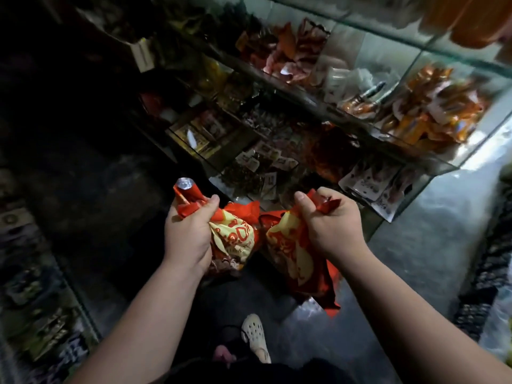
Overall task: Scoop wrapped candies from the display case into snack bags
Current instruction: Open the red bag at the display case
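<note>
The glass display case stands just beyond both hands, with wrapped candies heaped in the compartment nearest them. Before scooping, one bag's mouth should probably be opened wide. The left hand grips the bunched neck of the left snack bag. The right hand clamps the right snack bag just beside it.

My left grip bunches the neck of a red-and-yellow snack bag. The bag bulges full just below and inward of my grip, and its silver lining shows above my fingers. My right grip clutches the crumpled top of a second bag, which hangs flatter and longer beneath it. Beyond both grips, the glass display case holds wrapped candies in separate compartments.
</note>
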The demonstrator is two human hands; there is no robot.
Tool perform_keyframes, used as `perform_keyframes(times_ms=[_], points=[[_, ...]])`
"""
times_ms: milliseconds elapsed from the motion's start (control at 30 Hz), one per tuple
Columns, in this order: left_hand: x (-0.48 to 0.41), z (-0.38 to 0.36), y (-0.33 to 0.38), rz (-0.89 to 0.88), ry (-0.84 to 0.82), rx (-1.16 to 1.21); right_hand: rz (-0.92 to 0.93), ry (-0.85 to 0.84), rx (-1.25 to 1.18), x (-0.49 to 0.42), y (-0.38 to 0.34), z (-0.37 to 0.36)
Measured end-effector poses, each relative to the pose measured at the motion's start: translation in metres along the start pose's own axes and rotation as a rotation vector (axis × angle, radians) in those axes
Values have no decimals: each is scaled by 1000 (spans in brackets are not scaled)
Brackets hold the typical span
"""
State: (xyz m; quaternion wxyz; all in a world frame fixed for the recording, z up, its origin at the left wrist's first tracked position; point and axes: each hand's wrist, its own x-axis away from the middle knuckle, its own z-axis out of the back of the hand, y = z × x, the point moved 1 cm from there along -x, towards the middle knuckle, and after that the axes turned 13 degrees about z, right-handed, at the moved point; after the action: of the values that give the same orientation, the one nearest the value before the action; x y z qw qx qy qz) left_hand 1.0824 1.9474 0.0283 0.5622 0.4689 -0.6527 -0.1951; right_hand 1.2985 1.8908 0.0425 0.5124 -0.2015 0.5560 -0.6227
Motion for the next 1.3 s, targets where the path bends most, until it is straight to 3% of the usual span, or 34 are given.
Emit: perform_keyframes(times_ms=[433, 633, 933, 1300], points=[[-136, -41, 70, 26, 143, -19, -10, -99, -76, -163, 43, -81], [-172, -76, 98, -17, 118, -56, 37, -147, -99, -224, 50, -99], [-200, -118, 142, -212, -20, -127, 56, -67, -194, -290, 48, -110], [-291, -142, 168, -26, -68, -158, -37, -31, -212, -330, 89, -153]])
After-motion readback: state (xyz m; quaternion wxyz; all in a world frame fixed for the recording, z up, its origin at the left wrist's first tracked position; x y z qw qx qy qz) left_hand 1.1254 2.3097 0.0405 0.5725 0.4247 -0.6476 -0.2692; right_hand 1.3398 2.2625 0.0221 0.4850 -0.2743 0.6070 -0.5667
